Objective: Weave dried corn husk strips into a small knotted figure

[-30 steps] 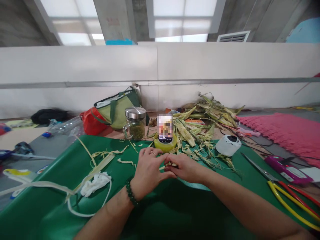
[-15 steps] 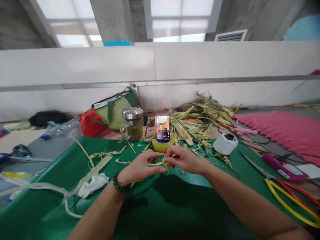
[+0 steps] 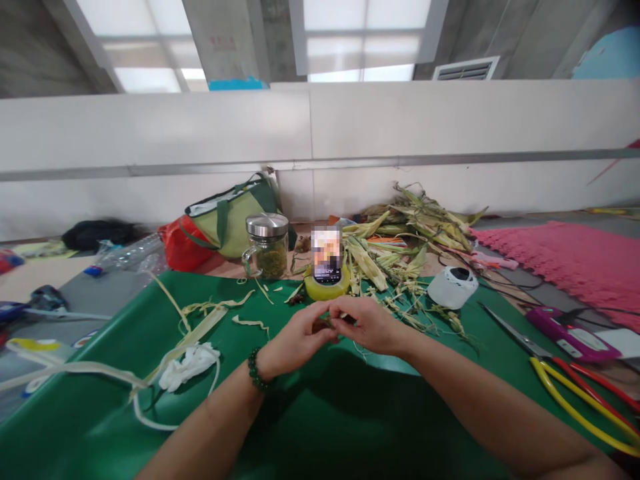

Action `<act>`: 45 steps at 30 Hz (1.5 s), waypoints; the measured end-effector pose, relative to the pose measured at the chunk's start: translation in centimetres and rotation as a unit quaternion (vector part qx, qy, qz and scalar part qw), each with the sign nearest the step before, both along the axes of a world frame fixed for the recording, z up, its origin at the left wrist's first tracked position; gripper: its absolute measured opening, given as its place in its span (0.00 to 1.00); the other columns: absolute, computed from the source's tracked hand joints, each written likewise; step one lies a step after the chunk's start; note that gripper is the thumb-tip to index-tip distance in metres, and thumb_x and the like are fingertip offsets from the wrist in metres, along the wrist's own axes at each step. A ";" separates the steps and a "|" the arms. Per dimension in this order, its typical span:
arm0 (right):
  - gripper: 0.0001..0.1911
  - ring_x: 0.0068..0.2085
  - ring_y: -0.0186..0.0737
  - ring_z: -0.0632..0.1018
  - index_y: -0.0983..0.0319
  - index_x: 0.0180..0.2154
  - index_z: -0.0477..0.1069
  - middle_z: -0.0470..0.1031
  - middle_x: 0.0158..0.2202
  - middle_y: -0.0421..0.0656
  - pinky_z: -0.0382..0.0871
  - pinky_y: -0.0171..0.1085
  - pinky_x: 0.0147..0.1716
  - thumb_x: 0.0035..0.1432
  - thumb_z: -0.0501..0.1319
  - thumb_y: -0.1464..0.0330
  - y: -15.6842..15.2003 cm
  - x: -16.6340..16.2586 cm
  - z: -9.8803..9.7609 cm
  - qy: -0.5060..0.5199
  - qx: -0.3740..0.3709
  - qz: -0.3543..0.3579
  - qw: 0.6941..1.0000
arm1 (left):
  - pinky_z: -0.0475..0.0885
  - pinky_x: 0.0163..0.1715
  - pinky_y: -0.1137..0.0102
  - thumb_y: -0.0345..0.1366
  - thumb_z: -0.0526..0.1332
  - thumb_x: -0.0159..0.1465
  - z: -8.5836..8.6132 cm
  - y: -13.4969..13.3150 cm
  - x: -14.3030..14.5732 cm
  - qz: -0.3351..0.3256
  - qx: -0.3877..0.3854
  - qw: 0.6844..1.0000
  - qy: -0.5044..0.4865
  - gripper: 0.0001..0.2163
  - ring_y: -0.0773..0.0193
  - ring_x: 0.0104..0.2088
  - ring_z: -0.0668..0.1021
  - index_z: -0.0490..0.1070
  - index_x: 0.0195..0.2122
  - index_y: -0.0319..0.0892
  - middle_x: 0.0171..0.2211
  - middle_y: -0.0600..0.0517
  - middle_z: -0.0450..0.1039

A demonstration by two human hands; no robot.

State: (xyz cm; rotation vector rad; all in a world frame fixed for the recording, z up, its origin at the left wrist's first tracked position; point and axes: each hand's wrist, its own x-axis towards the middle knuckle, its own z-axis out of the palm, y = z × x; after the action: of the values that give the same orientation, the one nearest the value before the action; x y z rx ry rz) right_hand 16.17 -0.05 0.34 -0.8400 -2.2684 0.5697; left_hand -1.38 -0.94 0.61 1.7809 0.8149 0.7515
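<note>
Yellowish, ragged husks (image 3: 369,265) beyond fingers (image 3: 346,307)

pale daylight is glaring toward you through the large white-paned windows (image 3: 335,17). a soft dark shadow is pooling beneath your bare hands (image 3: 295,337) on the glossy green plastic-looking sheet (image 3: 130,327). pixel blocks are masking the upright black rectangular phone (image 3: 327,275); the wide lens is stretching the edges.

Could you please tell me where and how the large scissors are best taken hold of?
Probably by the yellow and red handles, with the right hand coming from the near right side. The scissors lie with their handles toward that side, while the pointed blades face away and to the left.
</note>
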 end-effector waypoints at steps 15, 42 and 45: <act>0.08 0.28 0.34 0.63 0.61 0.25 0.59 0.60 0.26 0.38 0.58 0.33 0.28 0.56 0.52 0.70 -0.1 -0.1 0.5 0.162 -0.050 -0.025 0.985 | 0.62 0.26 0.74 0.35 0.53 0.63 -1.3 -0.8 0.9 0.107 0.180 0.970 0.120 0.11 0.68 0.25 0.67 0.69 0.27 0.39 0.23 0.54 0.68; 0.07 0.24 0.34 0.70 0.59 0.39 0.58 0.65 0.23 0.36 0.61 0.32 0.23 0.62 0.53 0.63 -0.1 0.6 -0.3 0.189 -0.030 -0.086 0.978 | 0.65 0.27 0.71 0.55 0.52 0.61 -0.4 -0.3 0.2 0.042 -0.084 0.996 0.013 0.19 0.69 0.24 0.67 0.59 0.28 0.42 0.24 0.56 0.64; 0.08 0.23 0.32 0.68 0.59 0.40 0.59 0.64 0.22 0.35 0.60 0.32 0.23 0.61 0.55 0.63 -0.1 0.5 -0.2 0.174 -0.020 -0.090 0.980 | 0.66 0.29 0.71 0.55 0.50 0.62 -0.3 -0.2 0.1 0.023 -0.102 0.994 0.016 0.19 0.67 0.26 0.68 0.60 0.29 0.42 0.25 0.55 0.64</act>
State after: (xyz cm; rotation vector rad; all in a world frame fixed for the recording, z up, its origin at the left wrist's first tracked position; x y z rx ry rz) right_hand 16.63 -0.15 0.15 -0.8784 -1.8491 0.6254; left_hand -1.32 -1.15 0.34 1.6005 0.9241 0.6467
